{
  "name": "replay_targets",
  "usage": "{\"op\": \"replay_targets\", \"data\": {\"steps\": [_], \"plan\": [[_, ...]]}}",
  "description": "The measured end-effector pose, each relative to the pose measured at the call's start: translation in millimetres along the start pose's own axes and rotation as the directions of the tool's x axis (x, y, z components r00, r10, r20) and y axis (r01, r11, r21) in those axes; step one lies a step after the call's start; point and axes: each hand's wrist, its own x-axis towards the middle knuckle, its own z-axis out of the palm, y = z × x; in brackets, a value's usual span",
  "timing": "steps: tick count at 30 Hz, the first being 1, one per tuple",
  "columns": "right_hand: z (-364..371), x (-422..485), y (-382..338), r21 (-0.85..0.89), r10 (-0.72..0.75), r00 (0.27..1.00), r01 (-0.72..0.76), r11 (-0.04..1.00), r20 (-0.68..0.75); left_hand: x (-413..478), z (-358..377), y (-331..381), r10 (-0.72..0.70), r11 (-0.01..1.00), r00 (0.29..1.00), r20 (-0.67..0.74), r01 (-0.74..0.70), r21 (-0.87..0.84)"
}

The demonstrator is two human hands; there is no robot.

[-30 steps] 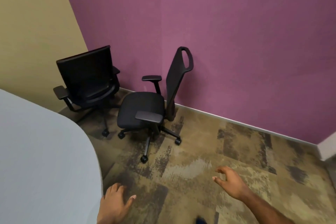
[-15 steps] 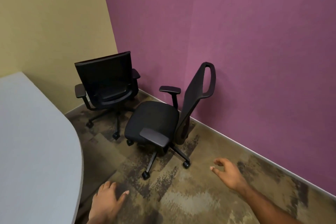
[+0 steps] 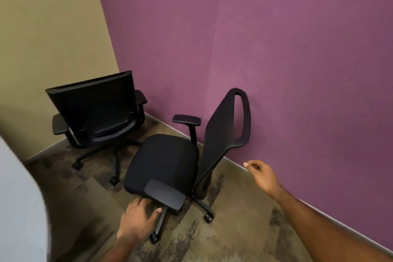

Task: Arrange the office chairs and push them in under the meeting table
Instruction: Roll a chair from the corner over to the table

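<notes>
A black office chair [image 3: 163,161] with a padded seat and a looped backrest stands in the middle, its back toward the purple wall. My left hand [image 3: 139,218] reaches out with relaxed fingers just below its near armrest [image 3: 164,195]; whether it touches is unclear. My right hand [image 3: 260,173] hangs in the air to the right of the backrest, fingers loosely curled, holding nothing. A second black chair [image 3: 95,110] with a mesh back stands in the corner, facing away. The grey meeting table [image 3: 19,204] fills the left edge.
The purple wall [image 3: 276,49] runs close behind the near chair, and a beige wall [image 3: 49,27] closes the corner at the left. Patterned brown carpet [image 3: 234,229] covers the floor between the table and the walls.
The view has closed in on the near chair. My left hand rose from low by the table edge to the chair's near armrest. My right hand moved up toward the backrest.
</notes>
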Motion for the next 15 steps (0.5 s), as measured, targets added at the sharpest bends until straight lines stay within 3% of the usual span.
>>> {"op": "replay_targets", "data": {"steps": [5, 11, 15], "plan": [[-15, 57, -23, 0.06, 0.014, 0.997, -0.009, 0.998, -0.075, 62, -10, 57, 0.142, 0.99, 0.99, -0.013, -0.142, 0.015], [-22, 147, -26, 0.132, 0.018, 0.999, -0.012, 0.991, -0.05, 122, -16, 145, 0.291, 0.956, 0.956, -0.025, -0.292, -0.043], [-30, 212, -29, 0.199, 0.025, 0.998, -0.035, 0.979, 0.053, 143, -17, 222, 0.36, 0.896, 0.933, 0.002, -0.345, -0.279]]}}
